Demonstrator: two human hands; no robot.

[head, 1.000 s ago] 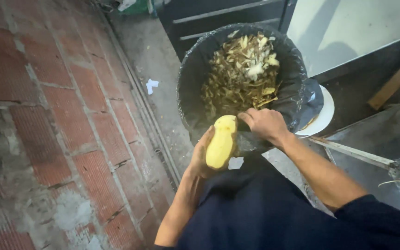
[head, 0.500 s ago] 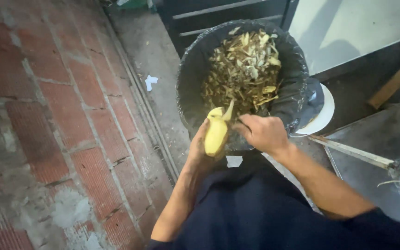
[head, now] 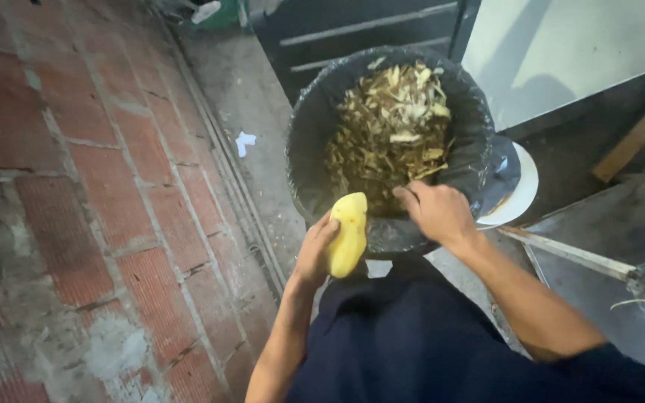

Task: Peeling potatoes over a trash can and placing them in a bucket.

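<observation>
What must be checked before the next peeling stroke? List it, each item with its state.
1. Potato held in left hand: ok.
2. Potato above the bin rim: ok.
3. Right hand over the bin: ok.
4. Peeler in right hand: cannot tell, hidden by the hand.
5. Room in the bin for peels: ok, though the heap is high.
6. Skin left on the potato: cannot tell, only one side shows.
</observation>
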